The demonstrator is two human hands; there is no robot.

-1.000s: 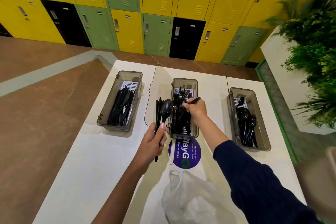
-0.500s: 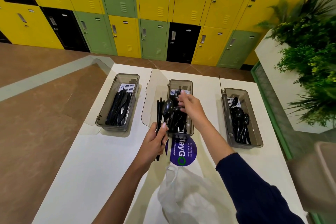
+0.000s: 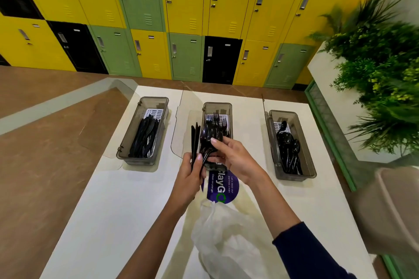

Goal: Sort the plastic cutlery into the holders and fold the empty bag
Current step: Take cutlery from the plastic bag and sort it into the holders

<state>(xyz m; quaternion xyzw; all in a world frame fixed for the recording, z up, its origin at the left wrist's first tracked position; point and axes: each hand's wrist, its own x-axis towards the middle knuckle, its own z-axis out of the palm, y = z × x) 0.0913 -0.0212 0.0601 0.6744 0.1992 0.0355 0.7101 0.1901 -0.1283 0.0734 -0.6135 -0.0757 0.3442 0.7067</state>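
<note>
Head view: I have my left hand (image 3: pixel 190 179) closed around a bundle (image 3: pixel 196 142) of black cutlery, its long axis running away from me, tips up and slightly left of the middle holder (image 3: pixel 228 106). My right hand (image 3: pixel 231 158) is reaching in from the right, fingers pinching at pieces in that bundle; I cannot tell whether it has one free. Forks fill the middle holder just beyond both hands, knives lie in the left holder (image 3: pixel 127 142), spoons in the right holder (image 3: pixel 308 156). Whichever piece I draw, my right hand is nearer the spoons, my left nearer the knives. The bag (image 3: pixel 224 238) lies crumpled on the counter (image 3: pixel 108 210) close to me, unfolded.
</note>
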